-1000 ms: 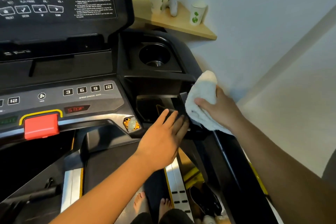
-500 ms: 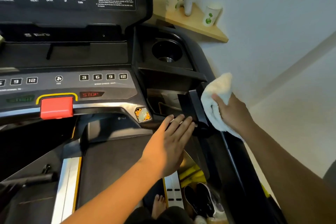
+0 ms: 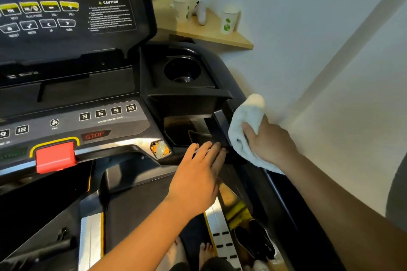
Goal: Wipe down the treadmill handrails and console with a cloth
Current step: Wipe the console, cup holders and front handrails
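Observation:
My right hand (image 3: 269, 141) grips a white cloth (image 3: 241, 132) and holds it against the top of the black right handrail (image 3: 279, 193), just below the console's side tray. My left hand (image 3: 198, 174) lies flat with straight fingers, fingertips touching the dark ledge beside the handrail. The treadmill console (image 3: 88, 121) fills the left, with numbered speed keys, a lit STOP sign and a red safety key (image 3: 55, 156). A round cup holder (image 3: 182, 70) sits above the cloth.
A wooden corner shelf (image 3: 204, 31) behind the console carries two paper cups and a small white object. A white wall runs close along the right of the handrail. Below, the treadmill belt, bare feet and a pair of dark shoes (image 3: 255, 242) show.
The view has shifted a little. The cloth and my right hand stay at the top of the right handrail, and my left hand keeps its place on the ledge.

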A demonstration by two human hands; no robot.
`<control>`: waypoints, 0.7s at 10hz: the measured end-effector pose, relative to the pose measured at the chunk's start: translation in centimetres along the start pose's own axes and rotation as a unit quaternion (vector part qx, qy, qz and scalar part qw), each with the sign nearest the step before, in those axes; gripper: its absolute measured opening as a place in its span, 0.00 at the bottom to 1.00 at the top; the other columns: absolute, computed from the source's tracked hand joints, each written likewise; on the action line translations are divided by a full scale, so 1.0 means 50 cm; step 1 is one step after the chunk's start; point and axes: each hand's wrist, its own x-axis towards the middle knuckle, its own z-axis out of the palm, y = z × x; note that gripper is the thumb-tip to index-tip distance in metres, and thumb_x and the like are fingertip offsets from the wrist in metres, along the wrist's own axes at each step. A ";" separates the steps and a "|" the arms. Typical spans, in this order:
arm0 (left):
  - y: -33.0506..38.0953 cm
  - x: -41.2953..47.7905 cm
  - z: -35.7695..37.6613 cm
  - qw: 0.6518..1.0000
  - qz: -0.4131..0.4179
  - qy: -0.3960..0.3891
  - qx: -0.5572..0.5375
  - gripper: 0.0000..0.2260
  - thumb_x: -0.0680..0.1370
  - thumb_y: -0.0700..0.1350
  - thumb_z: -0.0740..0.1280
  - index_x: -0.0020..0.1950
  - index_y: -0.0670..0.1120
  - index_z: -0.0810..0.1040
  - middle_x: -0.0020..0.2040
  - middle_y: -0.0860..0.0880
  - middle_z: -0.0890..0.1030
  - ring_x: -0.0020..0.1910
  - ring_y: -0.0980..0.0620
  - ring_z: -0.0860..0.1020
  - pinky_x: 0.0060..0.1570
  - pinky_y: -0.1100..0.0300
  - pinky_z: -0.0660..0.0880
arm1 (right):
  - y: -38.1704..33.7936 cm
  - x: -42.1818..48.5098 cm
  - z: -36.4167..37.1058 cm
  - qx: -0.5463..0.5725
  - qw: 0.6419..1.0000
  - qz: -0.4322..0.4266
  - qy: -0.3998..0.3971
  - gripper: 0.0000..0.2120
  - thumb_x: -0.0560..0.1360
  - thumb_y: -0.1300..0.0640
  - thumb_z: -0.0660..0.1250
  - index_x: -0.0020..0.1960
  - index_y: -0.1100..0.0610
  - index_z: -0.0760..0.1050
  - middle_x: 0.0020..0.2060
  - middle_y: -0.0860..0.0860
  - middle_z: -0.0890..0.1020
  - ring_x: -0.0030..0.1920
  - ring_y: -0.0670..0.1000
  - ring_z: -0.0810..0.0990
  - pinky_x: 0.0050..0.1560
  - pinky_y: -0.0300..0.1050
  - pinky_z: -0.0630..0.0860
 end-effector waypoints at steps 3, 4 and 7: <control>-0.015 0.076 -0.028 1.000 0.029 0.004 0.011 0.20 0.76 0.56 0.55 0.59 0.48 0.79 0.48 0.50 0.78 0.45 0.49 0.75 0.44 0.53 0.73 | 0.071 0.024 0.018 0.089 0.983 0.008 0.163 0.29 0.79 0.36 0.53 0.72 0.54 0.61 0.59 0.55 0.79 0.55 0.57 0.79 0.57 0.55 0.76; -0.027 0.098 -0.034 0.998 0.065 0.006 -0.016 0.17 0.78 0.54 0.54 0.56 0.49 0.78 0.46 0.51 0.77 0.45 0.50 0.74 0.44 0.56 0.70 | 0.075 0.019 0.014 0.154 0.974 0.039 0.160 0.26 0.80 0.39 0.53 0.67 0.57 0.65 0.56 0.56 0.79 0.54 0.57 0.79 0.52 0.50 0.74; -0.029 0.105 -0.029 0.996 0.054 -0.009 -0.069 0.19 0.80 0.57 0.52 0.63 0.50 0.73 0.54 0.52 0.74 0.52 0.53 0.71 0.53 0.59 0.71 | 0.049 0.018 0.004 0.097 0.983 0.052 0.148 0.28 0.79 0.35 0.50 0.61 0.59 0.68 0.54 0.59 0.78 0.51 0.59 0.78 0.49 0.48 0.73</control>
